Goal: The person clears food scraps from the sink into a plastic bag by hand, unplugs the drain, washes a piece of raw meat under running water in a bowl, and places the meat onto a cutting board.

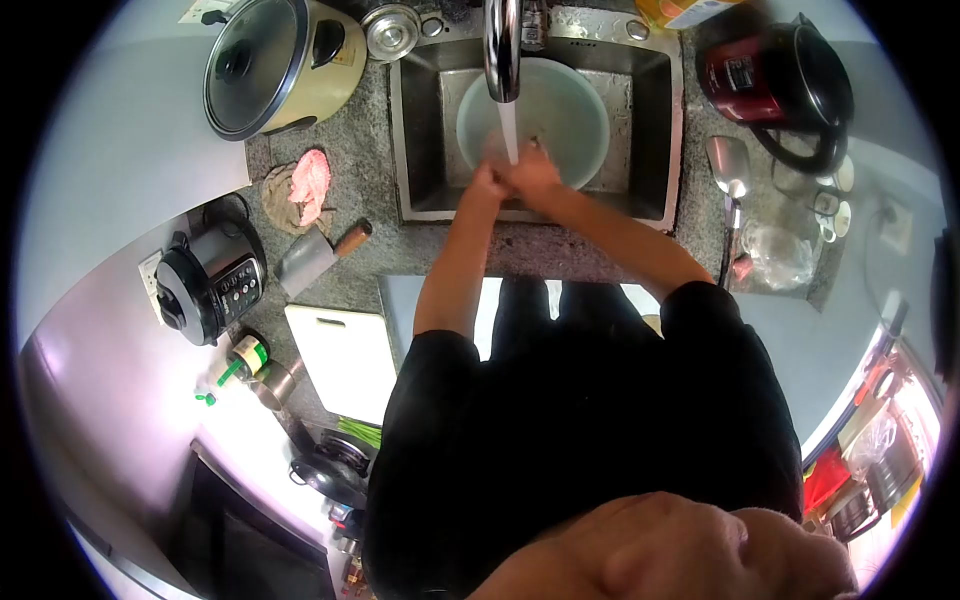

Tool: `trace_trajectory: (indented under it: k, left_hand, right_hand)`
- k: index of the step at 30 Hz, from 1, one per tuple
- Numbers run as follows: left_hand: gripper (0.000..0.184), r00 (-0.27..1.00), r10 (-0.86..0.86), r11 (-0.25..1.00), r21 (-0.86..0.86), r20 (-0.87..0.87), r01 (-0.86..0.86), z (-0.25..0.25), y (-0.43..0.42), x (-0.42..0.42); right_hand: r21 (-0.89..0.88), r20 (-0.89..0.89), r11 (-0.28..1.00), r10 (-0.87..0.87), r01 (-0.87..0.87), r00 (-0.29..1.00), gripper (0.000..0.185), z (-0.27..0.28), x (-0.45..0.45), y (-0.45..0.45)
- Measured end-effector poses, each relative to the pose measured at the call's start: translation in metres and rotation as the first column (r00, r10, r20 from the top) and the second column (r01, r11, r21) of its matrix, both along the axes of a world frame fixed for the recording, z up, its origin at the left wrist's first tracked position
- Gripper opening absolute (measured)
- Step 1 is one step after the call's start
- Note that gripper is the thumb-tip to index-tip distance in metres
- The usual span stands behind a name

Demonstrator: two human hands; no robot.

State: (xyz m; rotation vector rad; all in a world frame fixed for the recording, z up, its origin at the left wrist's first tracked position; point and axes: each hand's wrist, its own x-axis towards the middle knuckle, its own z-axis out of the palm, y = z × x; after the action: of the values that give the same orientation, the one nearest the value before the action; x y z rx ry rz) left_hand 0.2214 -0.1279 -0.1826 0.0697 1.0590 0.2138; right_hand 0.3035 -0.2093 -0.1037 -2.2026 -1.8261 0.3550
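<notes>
Water (509, 135) runs from the chrome faucet (502, 60) onto my hands. My left hand (490, 180) and my right hand (533, 172) are close together, touching, over the near rim of a pale, round basin (590, 120). That basin stands in the stainless steel sink (425, 180). The fingers of both hands are smeared and partly hidden by the stream and by each other. Whether anything lies between them cannot be made out.
Left of the sink are a cream slow cooker (335, 70), cloths (310, 185), a cleaver (308, 262), an electric cooker (215, 280) and a white cutting board (345, 365). On the right stand a red kettle (745, 75), a metal spatula (730, 170) and a plastic bag (780, 255).
</notes>
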Motion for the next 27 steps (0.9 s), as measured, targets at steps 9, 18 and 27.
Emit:
trace_trajectory:
  k: [9, 18, 27]
  left_hand:
    - [0.029, 0.906, -0.299, 0.950, 0.189, 0.301, 0.250, -0.045, 0.004, 0.018]
    - [0.029, 0.995, -0.070, 0.982, -0.169, 0.072, 0.082, 0.038, -0.008, 0.009]
    - [0.032, 0.982, -0.188, 0.980, -0.072, -0.014, 0.186, 0.073, -0.015, 0.017]
  right_hand:
    - [0.207, -0.148, 0.971, 0.148, -0.116, 0.978, 0.032, 0.021, 0.014, -0.041]
    - [0.090, -0.307, 0.990, 0.127, -0.104, 0.943, 0.034, 0.037, 0.013, -0.043]
    - [-0.131, -0.215, 0.982, -0.164, 0.138, 0.963, 0.024, 0.066, 0.073, -0.015]
